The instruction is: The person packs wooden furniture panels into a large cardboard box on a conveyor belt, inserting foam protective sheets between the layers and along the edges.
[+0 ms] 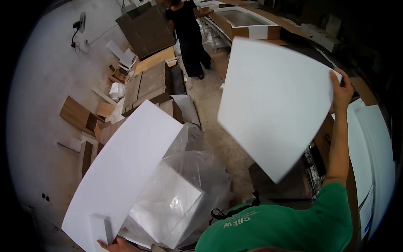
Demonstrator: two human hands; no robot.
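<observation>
We hold up a broad white panel (275, 107) and a narrow white panel (121, 164), apart from each other.

The broad panel is raised on our right, tilted over the floor (237, 161); the narrow one slants on our left, its lower end near the bottom of our view. A clear plastic bag (214, 172) with a white sheet (168, 199) inside lies partly behind the narrow panel. Our right hand (343, 89) grasps the broad panel's upper right corner; our left hand (119, 245), partly hidden, grips the narrow panel's lower end, beside a small white block (100, 228).
</observation>
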